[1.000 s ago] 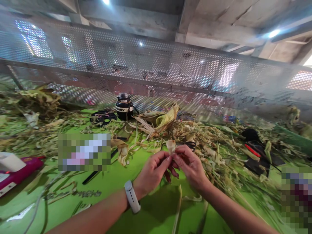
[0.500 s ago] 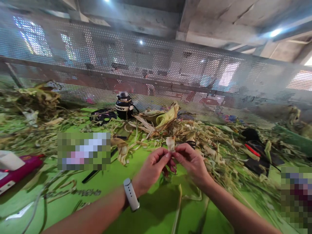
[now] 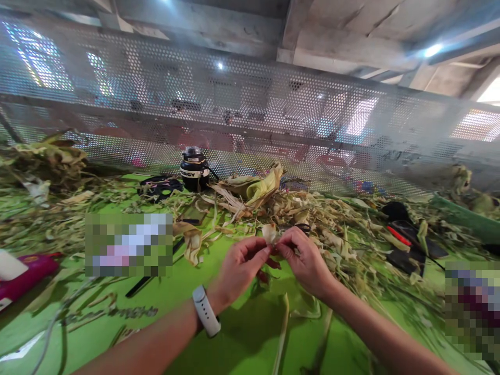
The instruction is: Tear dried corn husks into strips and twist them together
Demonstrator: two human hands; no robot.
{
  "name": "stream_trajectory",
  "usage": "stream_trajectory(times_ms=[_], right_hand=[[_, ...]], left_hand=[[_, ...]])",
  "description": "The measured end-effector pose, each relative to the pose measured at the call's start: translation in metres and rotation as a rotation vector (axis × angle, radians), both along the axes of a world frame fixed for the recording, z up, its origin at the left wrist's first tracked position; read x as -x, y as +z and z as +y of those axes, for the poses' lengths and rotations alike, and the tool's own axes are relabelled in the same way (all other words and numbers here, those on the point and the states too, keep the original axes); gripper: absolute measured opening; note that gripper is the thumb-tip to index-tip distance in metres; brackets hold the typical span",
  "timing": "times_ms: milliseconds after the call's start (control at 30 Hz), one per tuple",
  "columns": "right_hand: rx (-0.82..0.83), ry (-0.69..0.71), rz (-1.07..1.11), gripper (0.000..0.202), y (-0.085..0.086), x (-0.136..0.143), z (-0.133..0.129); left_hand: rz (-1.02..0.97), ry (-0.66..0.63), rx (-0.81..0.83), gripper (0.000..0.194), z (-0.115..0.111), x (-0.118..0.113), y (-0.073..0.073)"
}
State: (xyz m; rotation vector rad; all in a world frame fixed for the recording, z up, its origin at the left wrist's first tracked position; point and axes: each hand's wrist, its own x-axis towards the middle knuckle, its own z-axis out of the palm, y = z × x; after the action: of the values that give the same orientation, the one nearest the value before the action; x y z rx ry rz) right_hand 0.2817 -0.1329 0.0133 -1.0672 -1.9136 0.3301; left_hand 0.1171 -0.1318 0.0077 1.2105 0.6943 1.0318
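A small pale piece of dried husk (image 3: 269, 233) stands up between my hands, over the green table (image 3: 179, 307). My left hand (image 3: 244, 265), with a white watch (image 3: 205, 311) on its wrist, pinches the piece near its base. Beside it, the fingertips of my right hand (image 3: 302, 256) are pressed together at the right of the husk's base. What my right fingertips hold is too small to make out. Long pale strips (image 3: 282, 333) lie on the table below my hands.
Heaped dry husks (image 3: 312, 208) run along a perforated metal screen (image 3: 250, 114). A black jar (image 3: 194, 169) stands before the screen. At the left is a magenta device (image 3: 31, 273); a red-handled tool (image 3: 398, 235) lies at the right. Two patches are pixelated.
The husk piece has tilted and looks narrower between my fingers. My right fingertips have closed in toward its base. The whole view has shifted slightly, with the background further left.
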Motion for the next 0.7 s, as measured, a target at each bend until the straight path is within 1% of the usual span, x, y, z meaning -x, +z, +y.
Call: stream_trajectory(times_ms=[100, 233, 300, 367, 433, 467, 567, 700], right_hand=[[0.026, -0.019, 0.009, 0.015, -0.003, 0.001, 0.000], [0.090, -0.053, 0.047, 0.016, -0.006, 0.003, -0.002], [0.067, -0.071, 0.034, 0.017, -0.005, 0.004, -0.004], [-0.024, -0.105, -0.001, 0.017, -0.004, 0.004, -0.005], [-0.154, -0.110, -0.041, 0.009, -0.003, 0.003, -0.005], [-0.220, -0.092, -0.061, 0.004, -0.004, 0.001, -0.004], [-0.361, -0.005, -0.131, 0.016, -0.008, -0.003, -0.001], [-0.438, 0.007, -0.231, 0.020, -0.011, -0.008, 0.002]], left_hand=[[0.003, 0.011, -0.001, 0.027, 0.000, -0.001, 0.000], [-0.023, 0.081, -0.010, 0.025, -0.004, -0.003, 0.002], [-0.053, 0.103, 0.002, 0.024, -0.004, -0.003, 0.004], [-0.115, 0.096, 0.069, 0.024, -0.004, -0.003, 0.004], [-0.202, 0.070, 0.191, 0.025, -0.002, -0.003, 0.003], [-0.250, 0.058, 0.254, 0.026, -0.001, -0.003, 0.002], [-0.357, 0.030, 0.402, 0.029, 0.001, -0.004, -0.001], [-0.413, -0.034, 0.471, 0.024, -0.001, -0.004, -0.001]])
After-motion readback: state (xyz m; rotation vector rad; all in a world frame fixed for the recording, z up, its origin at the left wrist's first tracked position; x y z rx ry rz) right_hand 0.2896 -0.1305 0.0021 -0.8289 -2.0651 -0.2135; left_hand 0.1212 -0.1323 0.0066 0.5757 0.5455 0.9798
